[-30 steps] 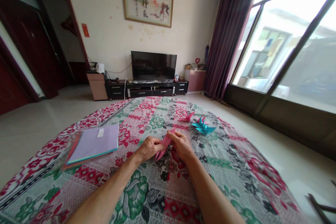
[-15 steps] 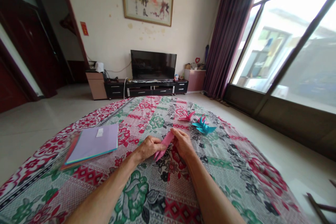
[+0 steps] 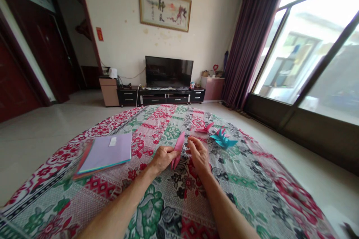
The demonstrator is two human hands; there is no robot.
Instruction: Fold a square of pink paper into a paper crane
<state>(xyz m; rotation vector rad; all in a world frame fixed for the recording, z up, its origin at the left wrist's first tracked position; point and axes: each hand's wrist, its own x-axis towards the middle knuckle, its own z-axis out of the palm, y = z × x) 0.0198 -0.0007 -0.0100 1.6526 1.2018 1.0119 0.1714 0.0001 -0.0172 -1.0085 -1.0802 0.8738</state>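
A narrow folded pink paper [image 3: 179, 145] stands tilted above the patterned tablecloth, its lower end split into points. My left hand [image 3: 163, 158] pinches it near the middle from the left side. Just to the right of the paper is my right hand [image 3: 198, 154], apart from it, with fingers loosely curved and nothing visible between them. Beyond my right hand sit a pink folded paper bird [image 3: 205, 128] and blue folded paper birds [image 3: 224, 140], with more pink paper behind the blue.
A stack of coloured paper sheets, lilac on top [image 3: 109, 154], lies left on the round table's floral cloth [image 3: 148, 209]. Past the table stand a television [image 3: 169, 72] and a low black cabinet [image 3: 155, 99]. A purple curtain [image 3: 246, 44] hangs beside the window.
My right hand has let go of the pink paper's upper end and moved a little away from it. The paper now stands more upright in my left hand. The view has shifted slightly.
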